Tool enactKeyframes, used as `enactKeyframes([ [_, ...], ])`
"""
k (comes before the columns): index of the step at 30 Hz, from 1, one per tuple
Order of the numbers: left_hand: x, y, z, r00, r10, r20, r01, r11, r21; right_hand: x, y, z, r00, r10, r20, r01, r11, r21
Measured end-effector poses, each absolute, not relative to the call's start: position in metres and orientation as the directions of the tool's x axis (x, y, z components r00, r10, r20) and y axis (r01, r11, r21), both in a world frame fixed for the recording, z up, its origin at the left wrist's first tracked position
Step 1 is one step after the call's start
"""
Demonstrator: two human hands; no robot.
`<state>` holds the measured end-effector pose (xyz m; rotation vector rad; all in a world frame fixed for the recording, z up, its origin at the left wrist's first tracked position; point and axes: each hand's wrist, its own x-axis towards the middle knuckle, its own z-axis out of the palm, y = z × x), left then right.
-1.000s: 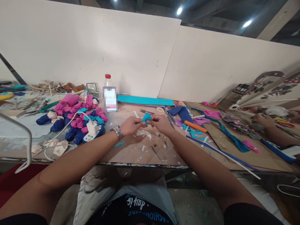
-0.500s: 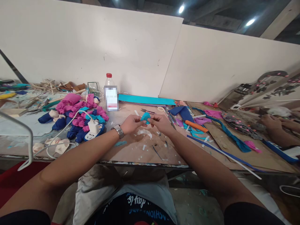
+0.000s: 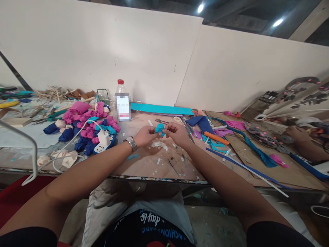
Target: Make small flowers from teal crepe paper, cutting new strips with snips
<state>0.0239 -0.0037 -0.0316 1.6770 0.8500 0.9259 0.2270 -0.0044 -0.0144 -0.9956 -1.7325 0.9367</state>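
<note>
A small crumpled piece of turquoise crepe paper (image 3: 159, 128) is held above the middle of the table. My left hand (image 3: 145, 136) pinches it from the left, thumb and fingers closed on its edge. From the right, my right hand (image 3: 177, 133) grips its other edge between thumb and forefinger, the remaining fingers curled. Left of my hands lies a heap of pink, dark blue and turquoise paper bundles (image 3: 84, 125). Turquoise paper scraps (image 3: 217, 146) and an orange-handled cutter (image 3: 216, 138) lie to the right.
A bottle with a red cap (image 3: 120, 85) stands by the white wall panel (image 3: 102, 44). A power strip with a white plug (image 3: 104, 139) and its cable sit at left. A long turquoise strip (image 3: 161, 108) lies behind my hands. At far right is another person's hand (image 3: 296, 133).
My right hand's fingers have shifted on the turquoise paper, and the forefinger is more raised. The paper has turned slightly in my grasp. My left hand stays about the same.
</note>
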Motion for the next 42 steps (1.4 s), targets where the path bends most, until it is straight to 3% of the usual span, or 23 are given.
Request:
enactKeyframes([
  [6, 0.026, -0.004, -0.034, 0.43, 0.854, 0.292, -0.12, -0.267, 0.956, 0.227, -0.006, -0.014, -0.281, 0.904, 0.323, 0.251, 0.394, -0.884],
  [11, 0.023, -0.003, -0.028, 0.432, 0.801, 0.415, -0.152, -0.389, 0.909, 0.226, -0.008, -0.014, -0.285, 0.904, 0.32, 0.237, 0.39, -0.89],
  [24, 0.022, -0.002, -0.027, 0.434, 0.834, 0.341, -0.207, -0.276, 0.939, 0.227, -0.008, -0.014, -0.287, 0.895, 0.343, 0.186, 0.403, -0.896],
  [29, 0.023, -0.002, -0.028, 0.403, 0.833, 0.378, -0.165, -0.341, 0.926, 0.227, -0.009, -0.016, -0.315, 0.892, 0.324, 0.273, 0.412, -0.869],
  [36, 0.024, -0.004, -0.026, 0.431, 0.826, 0.363, -0.192, -0.31, 0.931, 0.229, -0.008, -0.018, -0.342, 0.884, 0.318, 0.341, 0.432, -0.835],
  [42, 0.023, -0.005, -0.024, 0.418, 0.833, 0.364, -0.174, -0.32, 0.931, 0.229, -0.007, -0.019, -0.448, 0.865, 0.227, 0.381, 0.415, -0.826],
])
